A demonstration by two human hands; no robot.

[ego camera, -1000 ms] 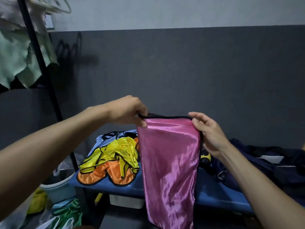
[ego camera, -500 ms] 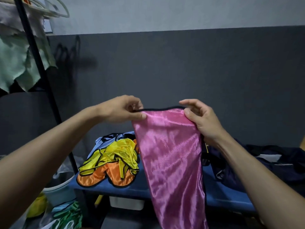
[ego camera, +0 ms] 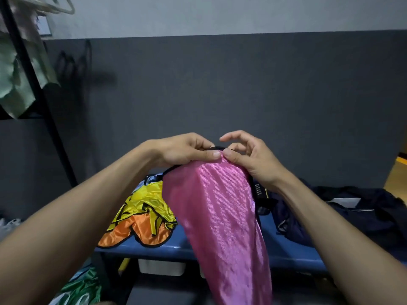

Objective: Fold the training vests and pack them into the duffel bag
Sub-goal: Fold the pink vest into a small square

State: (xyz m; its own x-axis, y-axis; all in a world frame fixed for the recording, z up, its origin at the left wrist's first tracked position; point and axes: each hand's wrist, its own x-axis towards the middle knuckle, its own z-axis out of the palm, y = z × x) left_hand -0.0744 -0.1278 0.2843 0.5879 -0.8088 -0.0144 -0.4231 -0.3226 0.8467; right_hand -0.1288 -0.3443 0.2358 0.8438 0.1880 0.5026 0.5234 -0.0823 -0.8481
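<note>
A shiny pink training vest (ego camera: pixel 220 216) with black trim hangs in front of me, folded lengthwise into a narrow strip. My left hand (ego camera: pixel 185 150) and my right hand (ego camera: pixel 248 155) pinch its top edge side by side, thumbs almost touching. Behind it, a yellow vest (ego camera: pixel 145 201) lies crumpled over an orange vest (ego camera: pixel 132 230) on a blue bench (ego camera: pixel 182 245). A dark navy duffel bag (ego camera: pixel 361 212) lies slumped on the bench's right part.
A black clothes rack pole (ego camera: pixel 33 84) with green cloth (ego camera: pixel 13 84) hanging stands at the left. A white bin (ego camera: pixel 160 266) sits under the bench. Green fabric (ego camera: pixel 81 289) lies on the floor at lower left. A dark grey wall is behind.
My two hands have come together, bringing the top corners of the pink vest to one point. The vest's upper edge, stretched flat before, is bunched and narrow now.
</note>
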